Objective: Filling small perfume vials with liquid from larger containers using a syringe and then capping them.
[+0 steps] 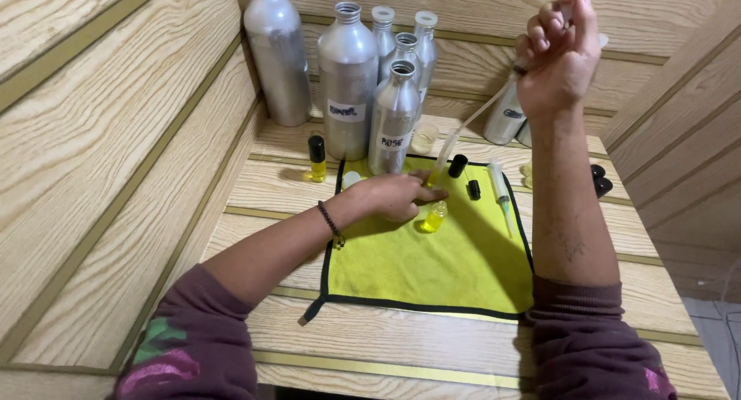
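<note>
The left hand pinches a tiny glass bottle of yellow liquid steady on the yellow cloth. The right hand, fisted, holds a long clear plastic syringe high, tip pointing down toward it.

The tallest aluminium bottle is getting its top cut off by the frame edge. The right hand is hiding the syringe plunger, and the left hand is covering its tip.
</note>
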